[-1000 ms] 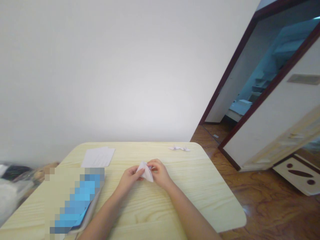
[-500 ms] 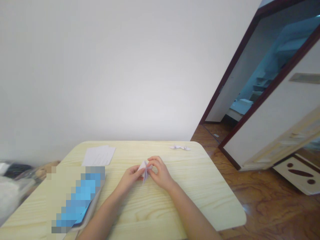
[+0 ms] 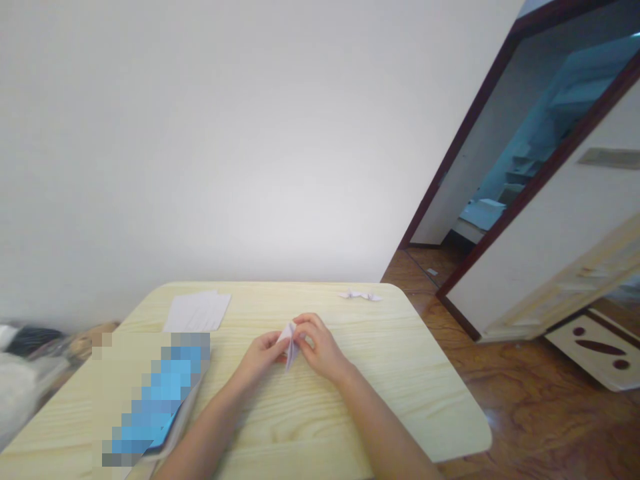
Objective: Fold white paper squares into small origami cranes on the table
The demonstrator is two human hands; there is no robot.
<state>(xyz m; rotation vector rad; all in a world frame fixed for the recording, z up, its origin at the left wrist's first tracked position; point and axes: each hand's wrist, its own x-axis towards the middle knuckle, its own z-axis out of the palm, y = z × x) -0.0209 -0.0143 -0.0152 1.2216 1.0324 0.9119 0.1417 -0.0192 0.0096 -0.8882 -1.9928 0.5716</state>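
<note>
Fingers: left hand (image 3: 260, 357) and right hand (image 3: 323, 347) pressed in close, both clamped on the paper from either side.
Held piece: folded white paper (image 3: 289, 343), narrow and pointed, faint lilac tint, between the hands over mid-table.
Surface: pale wood-grain table (image 3: 400, 400), rounded corners.
Also on table: stack of white sheets (image 3: 197, 312), left of the hands, near the far edge; small folded paper figure (image 3: 359, 295) at the far edge; pixelated blue-and-cream object (image 3: 150, 393) at left, too blurred to tell.
Room: white wall (image 3: 200, 167) behind; brown wood floor (image 3: 525, 400) at right; open door (image 3: 550, 267) beyond.
Count: 2 hands, 2 folded paper pieces, 1 stack, 1 pixelated object, 1 door.
</note>
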